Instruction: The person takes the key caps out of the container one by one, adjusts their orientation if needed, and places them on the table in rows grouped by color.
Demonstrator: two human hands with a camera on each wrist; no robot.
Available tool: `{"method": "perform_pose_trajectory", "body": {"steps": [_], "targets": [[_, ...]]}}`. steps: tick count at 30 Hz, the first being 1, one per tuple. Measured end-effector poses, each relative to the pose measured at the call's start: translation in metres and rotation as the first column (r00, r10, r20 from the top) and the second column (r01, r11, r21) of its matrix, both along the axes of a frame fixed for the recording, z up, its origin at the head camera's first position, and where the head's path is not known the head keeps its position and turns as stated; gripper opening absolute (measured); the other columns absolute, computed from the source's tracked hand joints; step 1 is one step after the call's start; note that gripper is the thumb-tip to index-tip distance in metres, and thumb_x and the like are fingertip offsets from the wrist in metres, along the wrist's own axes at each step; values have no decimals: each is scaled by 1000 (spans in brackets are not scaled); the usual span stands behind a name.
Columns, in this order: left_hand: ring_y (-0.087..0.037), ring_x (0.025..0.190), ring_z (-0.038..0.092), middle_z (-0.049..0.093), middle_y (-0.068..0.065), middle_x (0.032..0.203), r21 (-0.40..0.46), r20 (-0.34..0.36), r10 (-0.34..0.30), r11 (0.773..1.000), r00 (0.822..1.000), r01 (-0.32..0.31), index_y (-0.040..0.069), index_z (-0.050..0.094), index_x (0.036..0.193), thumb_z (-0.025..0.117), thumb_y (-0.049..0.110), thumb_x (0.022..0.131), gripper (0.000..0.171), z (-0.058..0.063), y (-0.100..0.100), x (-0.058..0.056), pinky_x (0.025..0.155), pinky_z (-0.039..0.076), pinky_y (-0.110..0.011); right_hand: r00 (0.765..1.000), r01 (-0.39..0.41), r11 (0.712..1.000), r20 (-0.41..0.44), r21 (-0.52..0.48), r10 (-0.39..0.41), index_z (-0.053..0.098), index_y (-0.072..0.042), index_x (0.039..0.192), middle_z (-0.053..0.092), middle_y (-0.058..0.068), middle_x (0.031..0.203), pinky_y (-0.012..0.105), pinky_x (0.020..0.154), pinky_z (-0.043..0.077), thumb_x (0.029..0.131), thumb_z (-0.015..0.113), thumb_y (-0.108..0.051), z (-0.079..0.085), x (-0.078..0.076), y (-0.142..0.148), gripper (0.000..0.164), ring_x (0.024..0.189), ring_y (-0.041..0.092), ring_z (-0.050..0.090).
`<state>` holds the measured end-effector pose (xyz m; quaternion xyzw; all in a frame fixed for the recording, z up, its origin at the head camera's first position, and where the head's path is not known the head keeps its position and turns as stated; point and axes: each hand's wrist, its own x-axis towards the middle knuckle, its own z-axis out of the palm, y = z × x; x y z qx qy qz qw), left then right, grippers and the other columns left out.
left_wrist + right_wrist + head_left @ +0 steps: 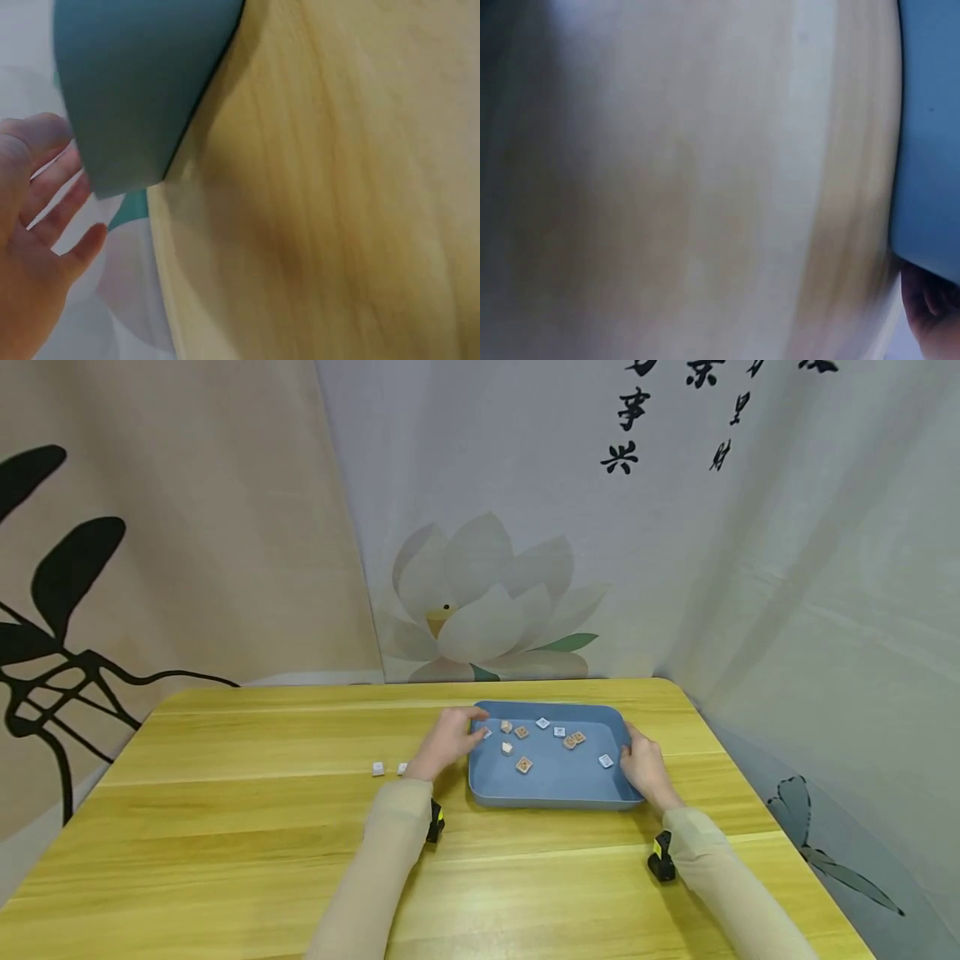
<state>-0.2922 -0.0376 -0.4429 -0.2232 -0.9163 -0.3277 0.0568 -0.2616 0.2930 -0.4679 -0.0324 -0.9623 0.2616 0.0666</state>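
Observation:
A blue rectangular tray (555, 789) lies on the wooden table, holding several small white and tan blocks with marks on top. My left hand (452, 740) is at the tray's left rim, fingers and thumb spread apart. In the left wrist view, that hand (37, 232) shows loosely extended fingers at the tray's end wall (127, 142). At the opposite side, my right hand (645, 766) grips the tray's right rim. The right wrist view catches only curled fingers (922, 300) by the tray's corner (934, 217); the rest is cut off.
Two white blocks sit on the table left of the tray, one (378, 769) in full view and another (402, 768) partly behind the left wrist. Behind the table's (225, 860) far edge hangs a printed curtain (495, 460).

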Motion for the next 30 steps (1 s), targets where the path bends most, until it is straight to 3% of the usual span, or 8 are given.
{"method": "perform_pose_trajectory", "body": {"steps": [4, 11, 25, 30], "targets": [[-26, 109, 62, 68, -11, 115, -78, 26, 16, 997, 1000, -14, 3, 67, 114, 67, 10, 87, 28, -7, 9, -8, 91, 54, -35, 1000, 5, 1000, 8, -7, -5, 33, 13, 141, 43, 37, 136, 56, 102, 41, 92, 42, 3, -1, 1, 0, 50, 126, 48, 44], [-25, 118, 53, 69, -8, 111, -227, -9, 35, 973, 999, -36, 7, 70, 111, 68, 10, 87, 25, -15, 16, -17, 98, 49, -34, 999, 12, 1000, 33, -15, -12, 31, 11, 142, 40, 35, 139, 55, 101, 43, 94, 42, 1, -1, 0, 0, 51, 126, 45, 47], [-24, 122, 49, 70, -5, 110, -296, -6, 63, 953, 998, -62, 11, 71, 112, 68, 3, 84, 29, -12, 21, -19, 101, 47, -34, 998, 18, 1000, 64, -23, -16, 28, 10, 144, 37, 35, 142, 56, 102, 41, 95, 42, 1, 1, -2, -1, 52, 128, 44, 45], [-23, 108, 55, 71, -5, 103, -234, 3, 22, 972, 1000, -21, 9, 71, 111, 68, 4, 85, 26, -12, 19, -16, 88, 52, -32, 998, 14, 1000, 58, -23, -13, 29, 11, 144, 38, 35, 141, 56, 101, 42, 95, 41, 1, 1, -1, -1, 51, 126, 44, 47]]}}
